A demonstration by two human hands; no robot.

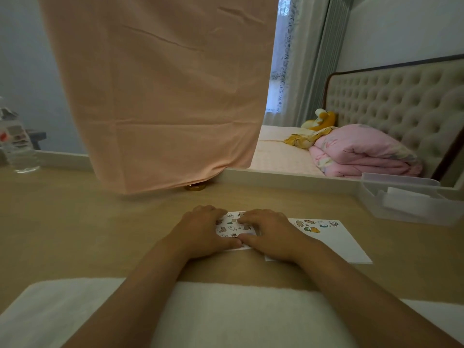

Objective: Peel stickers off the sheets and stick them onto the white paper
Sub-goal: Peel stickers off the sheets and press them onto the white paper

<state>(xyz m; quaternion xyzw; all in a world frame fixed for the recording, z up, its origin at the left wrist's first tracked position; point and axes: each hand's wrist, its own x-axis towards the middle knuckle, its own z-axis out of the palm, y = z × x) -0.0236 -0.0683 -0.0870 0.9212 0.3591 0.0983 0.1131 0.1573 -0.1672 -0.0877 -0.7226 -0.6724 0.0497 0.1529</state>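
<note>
The wooden table (75,222) carries a sticker sheet (231,226), white paper (339,244) (just beside it) and a clear box (406,209).

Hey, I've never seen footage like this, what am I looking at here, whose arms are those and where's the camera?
There is no machine here: a person wears one camera on the head, looking forward and down, so the arms are their own. The left hand and right hand both rest on a sticker sheet lying on a wooden desk. Their thumbs meet at its near edge; whether the fingers pinch a sticker is too small to tell. Right of it lies the white paper, with a few stickers along its far edge, a carrot sticker among them. A clear plastic box stands further right.
</note>
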